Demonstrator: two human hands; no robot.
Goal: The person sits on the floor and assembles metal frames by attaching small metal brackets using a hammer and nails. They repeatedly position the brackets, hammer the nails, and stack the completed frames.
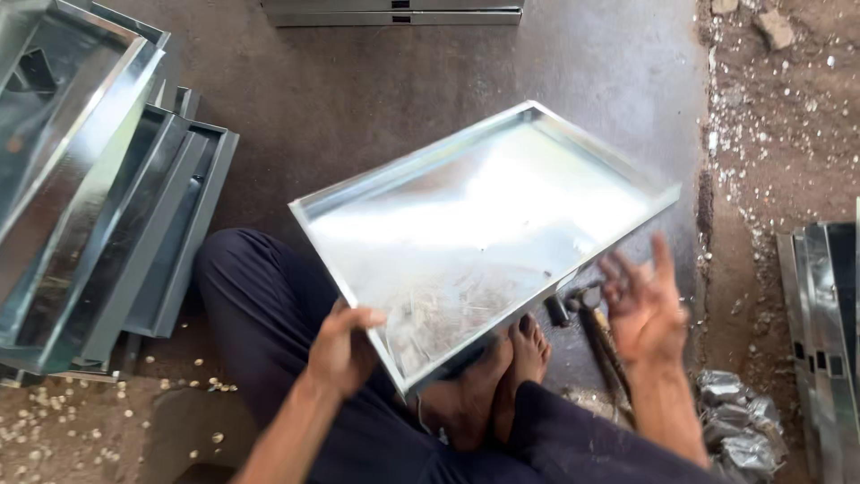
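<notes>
A shiny rectangular sheet-metal tray with raised edges tilts above my lap. My left hand grips its near left rim, thumb over the edge. My right hand hovers just off the tray's right corner, fingers spread and blurred, holding nothing. Dust and bits of debris lie in the tray's near end. My bare feet show beneath the tray. A hammer lies on the floor by my right hand.
Stacked metal trays lean at the left. More metal pieces lie at the right edge, and flat ones at the top. Crumpled foil-like scraps sit at lower right. Gravel and dirt cover the right side.
</notes>
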